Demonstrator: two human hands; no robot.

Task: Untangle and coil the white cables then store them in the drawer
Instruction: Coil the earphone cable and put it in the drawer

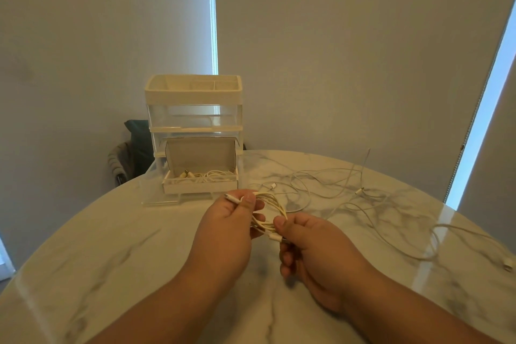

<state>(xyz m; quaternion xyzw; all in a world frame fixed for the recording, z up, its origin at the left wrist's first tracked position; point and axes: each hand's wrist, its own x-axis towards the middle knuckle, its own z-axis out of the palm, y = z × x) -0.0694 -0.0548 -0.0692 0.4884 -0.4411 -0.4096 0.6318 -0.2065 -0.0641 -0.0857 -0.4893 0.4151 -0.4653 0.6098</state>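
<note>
Marble-veined and round, the table ran from grey blinds at the back to the person's forearms. At its far edge stood a clear drawer organizer with a cream tray on top. Its bottom drawer was pulled out toward the person, and stored cables lay bundled inside in front of a brown card panel.

Just in front of the organizer, a little to its right, both hands held one coiled cable above the tabletop. The left hand pinched a white connector end between thumb and forefinger, its other fingers curled at the coil's left side. The right hand gripped the coil's near edge – thumb on top, fingers curled beneath – where a second plug showed.

To the right of the organizer, loose cables sprawled in overlapping loops across the marble, one strand trailing off to the table's right edge. Behind the organizer to its left, a chair with a dark cushion showed past the table's rim.
</note>
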